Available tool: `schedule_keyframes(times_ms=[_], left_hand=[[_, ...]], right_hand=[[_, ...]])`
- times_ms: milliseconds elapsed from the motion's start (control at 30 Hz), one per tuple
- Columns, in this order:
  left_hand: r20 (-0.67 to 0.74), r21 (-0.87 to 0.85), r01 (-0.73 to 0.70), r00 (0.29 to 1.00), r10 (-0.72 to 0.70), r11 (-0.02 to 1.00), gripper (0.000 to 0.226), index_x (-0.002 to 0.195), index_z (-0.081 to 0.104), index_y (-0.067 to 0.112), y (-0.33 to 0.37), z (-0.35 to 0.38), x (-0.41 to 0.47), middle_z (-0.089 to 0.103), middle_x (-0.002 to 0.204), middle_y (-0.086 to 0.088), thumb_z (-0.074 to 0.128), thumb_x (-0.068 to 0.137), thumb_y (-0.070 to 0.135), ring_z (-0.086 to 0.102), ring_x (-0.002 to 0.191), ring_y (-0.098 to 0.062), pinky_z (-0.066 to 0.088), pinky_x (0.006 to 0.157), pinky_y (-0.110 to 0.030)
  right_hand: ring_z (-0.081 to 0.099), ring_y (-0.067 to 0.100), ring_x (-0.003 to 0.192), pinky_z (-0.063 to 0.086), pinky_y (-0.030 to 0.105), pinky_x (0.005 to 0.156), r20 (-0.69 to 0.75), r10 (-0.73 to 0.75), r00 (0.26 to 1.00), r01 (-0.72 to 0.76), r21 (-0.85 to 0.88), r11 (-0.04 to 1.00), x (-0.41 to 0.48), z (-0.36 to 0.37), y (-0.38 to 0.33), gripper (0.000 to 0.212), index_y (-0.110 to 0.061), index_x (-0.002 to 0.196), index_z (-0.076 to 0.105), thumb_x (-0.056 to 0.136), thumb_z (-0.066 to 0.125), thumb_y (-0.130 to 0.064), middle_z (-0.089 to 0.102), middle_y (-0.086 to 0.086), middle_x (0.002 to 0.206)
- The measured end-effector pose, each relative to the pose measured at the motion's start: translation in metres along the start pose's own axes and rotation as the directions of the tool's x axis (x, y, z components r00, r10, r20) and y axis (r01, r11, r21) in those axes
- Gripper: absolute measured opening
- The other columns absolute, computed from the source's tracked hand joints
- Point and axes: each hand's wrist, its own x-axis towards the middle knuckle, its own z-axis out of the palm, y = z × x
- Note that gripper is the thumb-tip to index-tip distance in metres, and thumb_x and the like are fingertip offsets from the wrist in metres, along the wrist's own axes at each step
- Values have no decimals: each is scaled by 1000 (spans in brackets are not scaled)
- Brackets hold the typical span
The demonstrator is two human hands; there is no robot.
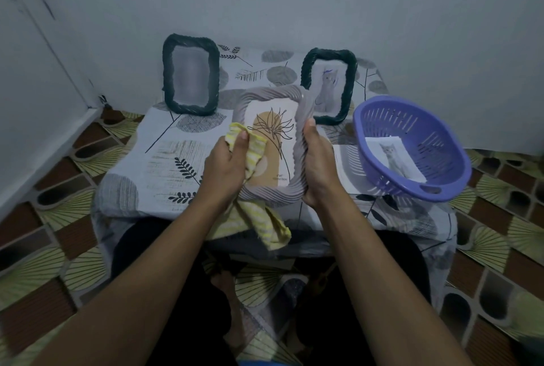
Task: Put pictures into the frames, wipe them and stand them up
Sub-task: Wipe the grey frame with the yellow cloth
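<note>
We see a table (412,218) covered by a leaf-print cloth (164,159). At its far edge 2 dark frames stand upright: the left frame (168,77) and the right frame (351,80). A purple basket (441,142) sits at the right edge, on a white sheet (346,165).

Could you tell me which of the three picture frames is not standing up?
The light grey frame, held in the right hand while the left hand wipes it with the yellow cloth; both dark green frames stand upright behind.
</note>
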Motion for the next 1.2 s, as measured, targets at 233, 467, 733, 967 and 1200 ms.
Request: schedule_keyframes(times_ms=[233,467,733,967,1200], left_hand=[[-120,-34,128,984,-131,991,69,78,61,16,7,1,7,67,80,-6,22,96,70,64,80,-22,43,66,-33],[-120,21,46,992,-43,999,56,89,65,16,15,-4,11,61,78,6,31,102,59,55,75,-5,37,61,-28],[-214,21,74,974,-68,997,52,101,62,16,12,-5,22,60,87,3,32,102,59,53,90,-21,36,77,-31],[112,188,-195,978,176,963,62,86,65,12,6,-24,42,67,75,-1,46,90,71,59,68,-13,41,61,-29],[105,128,-139,987,126,982,58,62,63,9,12,-23,38,60,51,0,59,91,59,54,50,-4,40,52,-23]], right_hand=[[57,-10,57,46,9,55,10,-32,999,32,-63,997,-8,4,-5,43,-6,132,56,109,35,-36,61,-22,62],[48,-5,35,35,8,38,75,-12,997,18,-82,996,-17,5,-9,35,-17,83,50,110,32,-31,50,-15,39],[44,2,44,37,17,46,141,25,990,6,-217,976,-17,3,-2,42,-10,82,55,107,39,-40,48,-12,49],[61,30,85,49,36,75,213,194,958,-137,-256,957,-17,-8,1,43,-6,104,68,105,43,-42,64,21,93],[61,38,114,48,48,104,258,358,897,-365,-23,931,-5,-23,-8,47,-5,131,62,102,48,-39,64,23,126]])
